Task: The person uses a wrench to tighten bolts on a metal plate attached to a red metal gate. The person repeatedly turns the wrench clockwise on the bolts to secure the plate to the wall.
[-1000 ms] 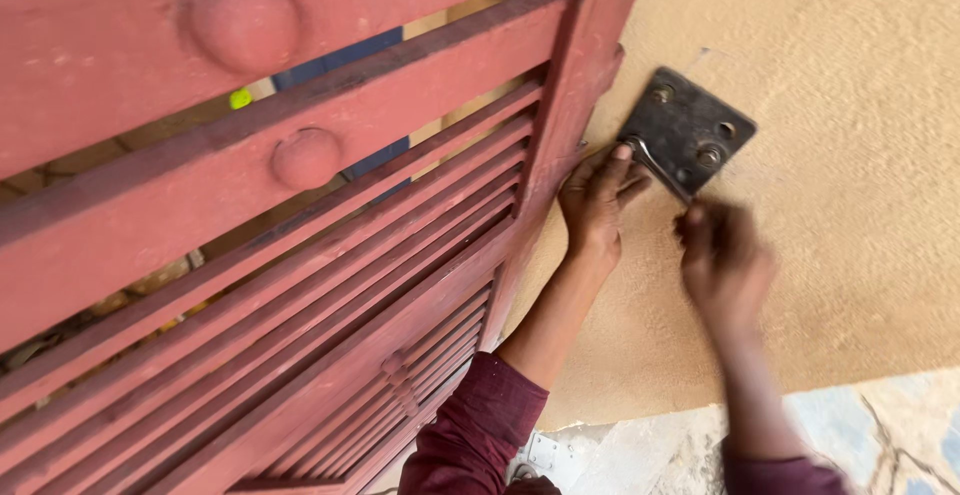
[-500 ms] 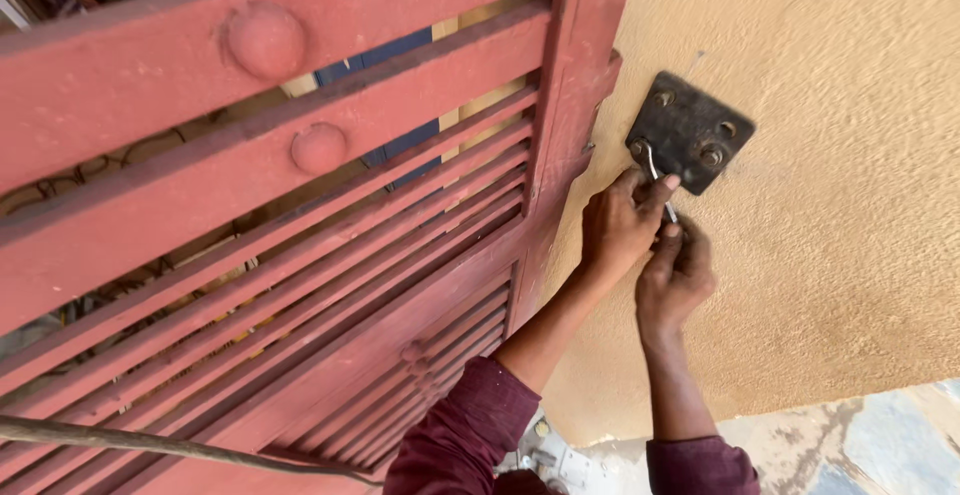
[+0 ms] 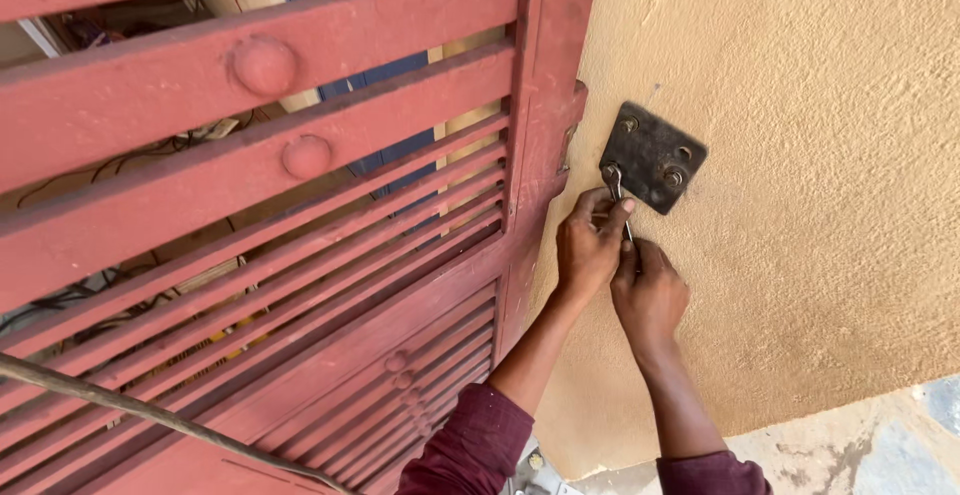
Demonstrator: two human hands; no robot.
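Observation:
A dark square metal plate [image 3: 653,158] with several bolts is fixed to the tan plastered wall [image 3: 800,205], beside the edge of a red slatted metal gate [image 3: 300,255]. A small metal spanner [image 3: 616,195] sits on the plate's lower left bolt. My left hand [image 3: 587,247] grips the spanner's shaft just under the plate. My right hand [image 3: 648,293] is closed around the spanner's lower end, pressed against the left hand. Both arms wear maroon sleeves.
The gate's upright frame post [image 3: 540,135] stands just left of the plate. A thin rod or cable [image 3: 150,415] crosses the lower left. Pale concrete ground [image 3: 850,455] shows at the bottom right. Wires and blue and yellow objects show through the gate slats.
My right hand came in from the right and joined the left on the spanner. Both hands now sit lower under the plate, and the view has shifted slightly.

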